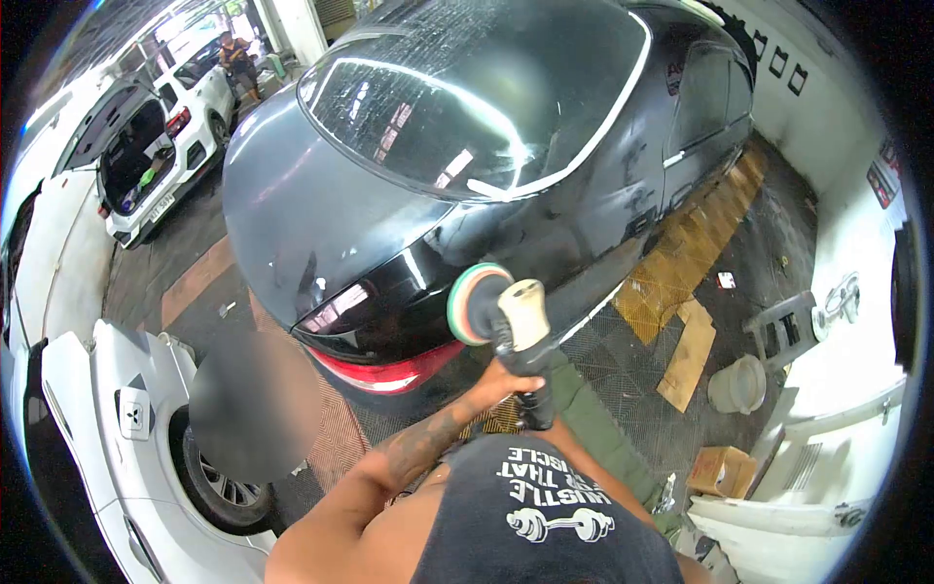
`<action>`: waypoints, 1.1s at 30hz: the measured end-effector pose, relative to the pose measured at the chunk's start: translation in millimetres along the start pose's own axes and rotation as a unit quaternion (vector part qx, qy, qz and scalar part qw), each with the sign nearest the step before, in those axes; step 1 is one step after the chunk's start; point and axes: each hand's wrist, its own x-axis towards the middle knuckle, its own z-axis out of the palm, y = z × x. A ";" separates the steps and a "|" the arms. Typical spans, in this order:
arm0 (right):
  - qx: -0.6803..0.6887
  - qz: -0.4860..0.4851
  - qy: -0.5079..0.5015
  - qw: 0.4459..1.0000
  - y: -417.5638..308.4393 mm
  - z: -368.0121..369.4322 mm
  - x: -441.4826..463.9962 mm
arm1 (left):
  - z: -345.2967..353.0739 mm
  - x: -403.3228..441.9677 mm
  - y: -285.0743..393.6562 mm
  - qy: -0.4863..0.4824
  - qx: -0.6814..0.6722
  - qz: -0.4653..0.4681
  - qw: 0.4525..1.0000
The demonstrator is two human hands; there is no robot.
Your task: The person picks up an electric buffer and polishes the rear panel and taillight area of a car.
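My left hand [506,382] is closed around the body of a car polisher [533,362], which has a cream cover and a black body. Its round pad [479,304], edged in green and orange, faces the rear side panel of a dark car [545,248]. Whether the pad touches the paint I cannot tell. My right forearm [595,465] reaches up to the polisher's rear end, where the right hand is hidden. Just left of the pad are the glossy rear corner and the red tail light [389,370].
A white car [126,428] stands close on the left; another white car [175,146] has its tailgate up. A person [236,63] is at the back. On the right are cardboard [689,355], a bucket [736,383], a grey step stool [781,329] and a cardboard box [722,471].
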 end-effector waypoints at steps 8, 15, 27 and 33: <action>0.126 0.079 0.021 0.989 -80.3 -79.8 -13.7 | 55.1 103.7 10.3 -0.012 -0.010 -0.062 0.998; -0.051 0.034 -0.095 0.994 -112.9 -125.1 -0.7 | 54.3 65.8 60.9 0.099 -0.074 0.057 0.991; -0.075 -0.142 -0.212 0.964 -240.2 -139.4 -8.1 | 27.5 55.6 108.0 0.084 -0.255 0.075 0.960; -0.111 -0.132 -0.198 0.965 -241.1 -137.8 -7.0 | 25.2 57.2 107.6 0.080 -0.248 0.093 0.961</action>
